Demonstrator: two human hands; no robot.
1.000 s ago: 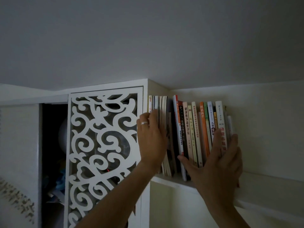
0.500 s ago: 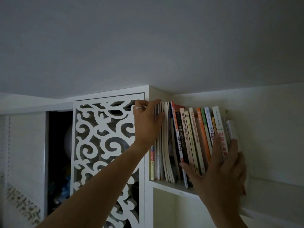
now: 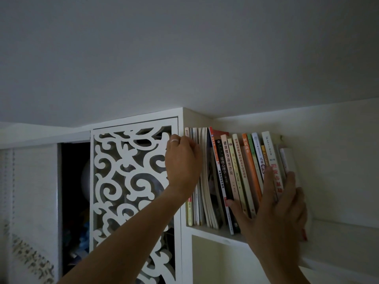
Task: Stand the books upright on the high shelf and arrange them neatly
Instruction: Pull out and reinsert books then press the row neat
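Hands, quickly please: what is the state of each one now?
Left hand: fingers curled over the top of the thin books; it grips them.
Right hand: open, straight fingers pressing flat on the leaning books.

There is one view only, from a wide-angle camera worn on the person's head. It looks forward and steeply upward from below the shelf (image 3: 217, 232), so the ceiling (image 3: 184, 48) fills the upper half of the frame and the shelf's front edge and underside show. The camera sits near: both forearms rise from the bottom edge, with the left hand (image 3: 182, 162) and right hand (image 3: 276, 210) at about arm's reach, up by the books (image 3: 235, 173). The books stand a little right of centre; a fretwork door (image 3: 131, 181) is on the left, and a wall (image 3: 338, 160) on the right. Straight edges bend slightly toward the frame's sides.
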